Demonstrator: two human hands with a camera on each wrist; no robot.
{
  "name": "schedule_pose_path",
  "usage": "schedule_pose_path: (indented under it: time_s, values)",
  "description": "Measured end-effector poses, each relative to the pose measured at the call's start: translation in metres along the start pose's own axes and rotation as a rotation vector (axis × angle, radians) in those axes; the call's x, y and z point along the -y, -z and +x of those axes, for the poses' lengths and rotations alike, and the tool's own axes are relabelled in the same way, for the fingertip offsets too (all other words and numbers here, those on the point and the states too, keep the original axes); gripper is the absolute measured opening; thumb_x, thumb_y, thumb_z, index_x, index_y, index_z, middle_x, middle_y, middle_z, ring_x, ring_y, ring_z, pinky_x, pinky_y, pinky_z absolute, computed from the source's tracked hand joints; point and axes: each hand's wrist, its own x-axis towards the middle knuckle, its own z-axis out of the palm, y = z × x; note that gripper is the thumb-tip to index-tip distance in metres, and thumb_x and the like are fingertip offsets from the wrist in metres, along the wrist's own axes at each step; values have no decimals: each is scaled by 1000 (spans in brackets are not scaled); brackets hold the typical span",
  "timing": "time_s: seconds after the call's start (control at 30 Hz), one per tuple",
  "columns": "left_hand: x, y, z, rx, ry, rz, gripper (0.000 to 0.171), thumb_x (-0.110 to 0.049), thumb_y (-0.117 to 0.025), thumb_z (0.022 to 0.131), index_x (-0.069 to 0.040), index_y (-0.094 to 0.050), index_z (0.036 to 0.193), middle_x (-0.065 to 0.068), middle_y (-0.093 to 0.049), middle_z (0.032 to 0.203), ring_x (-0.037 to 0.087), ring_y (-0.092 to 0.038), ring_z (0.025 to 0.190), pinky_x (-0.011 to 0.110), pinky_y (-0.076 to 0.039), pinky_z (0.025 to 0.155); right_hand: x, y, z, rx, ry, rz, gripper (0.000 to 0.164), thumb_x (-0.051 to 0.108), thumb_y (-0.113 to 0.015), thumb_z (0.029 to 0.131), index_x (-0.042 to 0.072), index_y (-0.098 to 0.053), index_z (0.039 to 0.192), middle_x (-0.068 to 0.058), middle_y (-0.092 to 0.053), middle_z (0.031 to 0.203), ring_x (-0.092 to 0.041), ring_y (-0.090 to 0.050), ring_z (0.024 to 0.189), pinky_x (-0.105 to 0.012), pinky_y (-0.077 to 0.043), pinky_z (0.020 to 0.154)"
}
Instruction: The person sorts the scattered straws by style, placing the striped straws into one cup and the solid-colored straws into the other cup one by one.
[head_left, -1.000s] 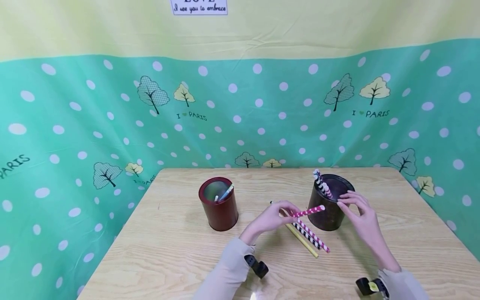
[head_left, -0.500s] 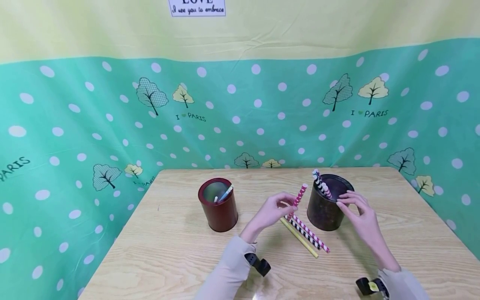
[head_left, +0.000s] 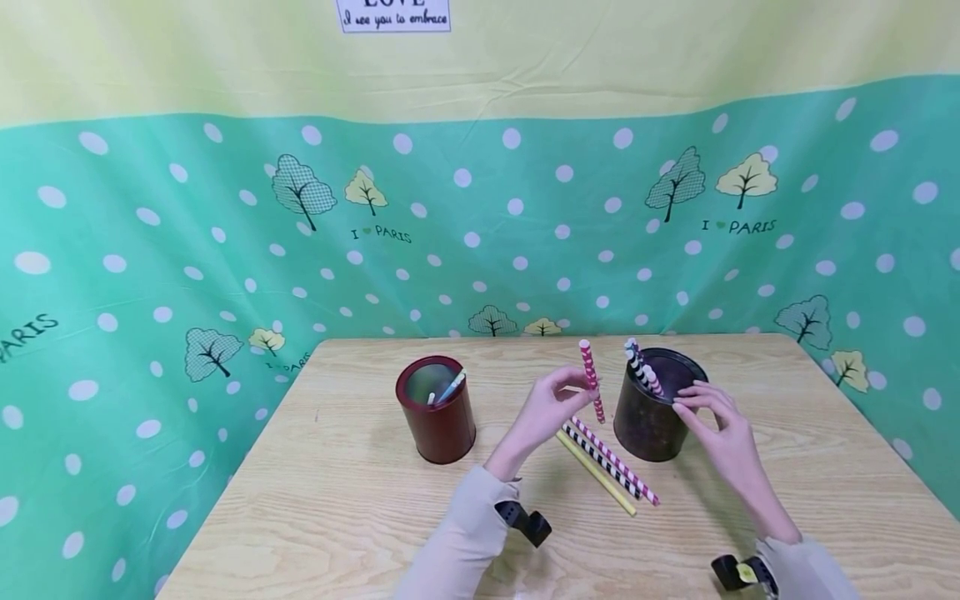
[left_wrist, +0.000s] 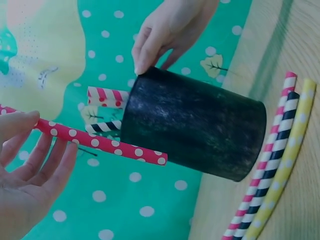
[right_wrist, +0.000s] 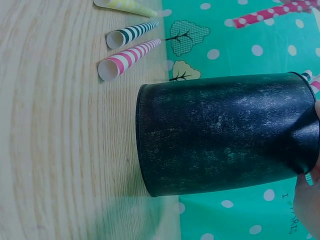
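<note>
My left hand (head_left: 546, 407) pinches a pink paper straw with white dots (head_left: 588, 365) between thumb and fingers. That straw stands nearly upright above the table, left of a black cylindrical can (head_left: 651, 432) and apart from it. With thumb and fingertips, my right hand (head_left: 729, 442) holds the can's rim on the right side. Several patterned straws (head_left: 643, 372) lean inside the can. On the table in front lie a pink-striped straw (head_left: 626, 472), a black-striped straw (left_wrist: 272, 155) and a yellow straw (head_left: 600, 477), side by side. The right wrist view shows the can (right_wrist: 225, 137) close up.
A dark red can (head_left: 441, 429) stands to the left, with a blue straw (head_left: 452, 387) and another light straw end inside it. The wooden table (head_left: 330, 500) meets a green dotted cloth (head_left: 420, 275) at the back.
My left hand has lifted slightly and turned the dotted straw from nearly level, pointing right, to nearly upright. The right hand and the black can have stayed in place.
</note>
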Motion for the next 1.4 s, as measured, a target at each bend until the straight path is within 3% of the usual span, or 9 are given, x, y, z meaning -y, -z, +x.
schedule_pose_path:
  time_s: [0.13, 0.23, 0.53, 0.67, 0.8, 1.03, 1.17, 1.2, 1.4]
  values:
    - [-4, -1, 2, -27, -18, -7, 21, 1, -58, 81, 9, -57, 101, 21, -58, 98, 9, -55, 87, 20, -45, 79, -34, 0, -1, -28, 14, -17, 13, 11, -63, 81, 8, -65, 93, -2, -56, 110, -12, -36, 119, -17, -25, 100]
    - [-6, -1, 4, -46, -44, -30, 23, 0, -58, 82, 9, -56, 103, 23, -58, 101, 11, -55, 90, 21, -45, 81, -38, -1, -1, -42, 7, -62, 12, 10, -63, 81, 8, -65, 93, -2, -55, 110, -12, -36, 119, -16, -25, 99]
    - [-17, -5, 8, -109, -110, -143, 24, 4, -56, 82, 13, -52, 104, 26, -55, 105, 11, -54, 91, 25, -45, 84, 50, -5, 1, -19, -20, -57, 10, 1, -60, 81, -6, -61, 88, -9, -54, 104, -3, -37, 113, -8, -25, 94]
    - [-22, -7, 11, -133, -123, -151, 24, 3, -56, 82, 12, -52, 104, 26, -55, 105, 15, -54, 93, 25, -44, 84, 57, -6, 1, -25, -41, -63, 10, 1, -61, 81, -5, -61, 87, -9, -54, 103, -2, -37, 112, -8, -25, 93]
    - [-26, -10, 14, -166, -127, -159, 24, 4, -56, 81, 12, -52, 103, 25, -55, 106, 26, -54, 97, 24, -45, 83, 52, -5, 1, -38, -41, -62, 9, 2, -61, 81, -4, -62, 87, -12, -54, 104, -4, -38, 113, -10, -27, 94]
    - [-27, -18, 20, -196, -147, -167, 21, 7, -55, 81, 13, -52, 101, 26, -55, 108, 35, -53, 99, 23, -45, 82, -35, 1, -2, -42, 30, -15, 13, 10, -64, 80, 12, -66, 93, -1, -56, 110, -13, -38, 118, -17, -27, 98]
    - [-25, -21, 24, -199, -141, -166, 22, 8, -54, 81, 13, -52, 102, 27, -55, 107, 33, -54, 99, 22, -45, 82, -35, 1, -2, -34, 25, -17, 14, 8, -63, 81, 7, -66, 94, -4, -55, 112, -12, -37, 119, -16, -25, 99]
    - [-24, -22, 25, -204, -145, -164, 21, 8, -54, 81, 13, -52, 101, 26, -56, 106, 32, -54, 98, 22, -45, 81, -43, 0, -3, -50, 17, -81, 14, 8, -64, 80, 8, -66, 94, -2, -55, 111, -11, -37, 118, -14, -26, 97]
    - [-4, -28, 36, -226, -154, -142, 20, 4, -57, 81, 10, -55, 100, 21, -59, 104, 22, -57, 95, 21, -46, 80, -34, 0, -1, -23, 21, -6, 16, 8, -65, 79, 7, -65, 94, -4, -55, 112, -12, -35, 121, -17, -22, 101]
